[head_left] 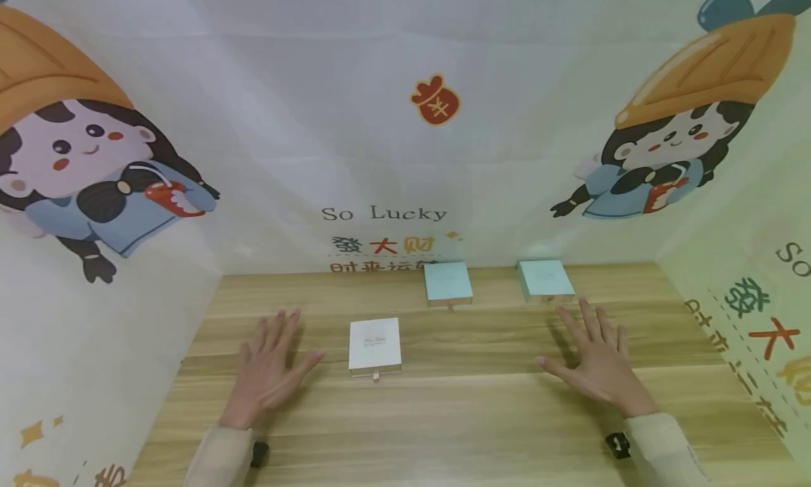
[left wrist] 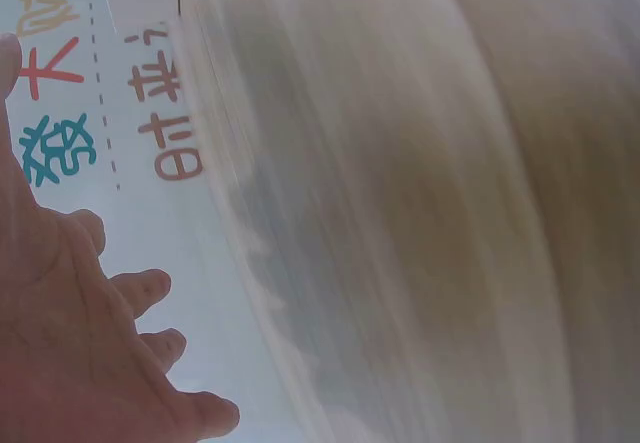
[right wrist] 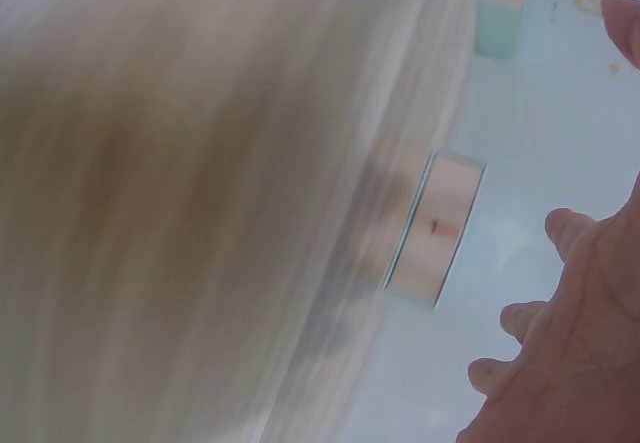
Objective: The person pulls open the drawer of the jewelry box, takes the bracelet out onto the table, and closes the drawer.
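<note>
My left hand, fingers spread, is over the wooden table to the left of a flat white box that has a small tab at its front edge. On the other side my right hand is also spread out, just in front of a mint-green box. A second mint-green box sits at the back, near the middle. Neither hand holds anything. The right wrist view shows a box's pinkish front side with a small reddish tab, apart from the fingers. Only bare table and cloth appear beside the fingers in the left wrist view.
The wood-grain table is bounded at the back and sides by white printed cloth with cartoon figures and lettering. Both mint-green boxes stand close to the back cloth. Dark straps show at both wrists.
</note>
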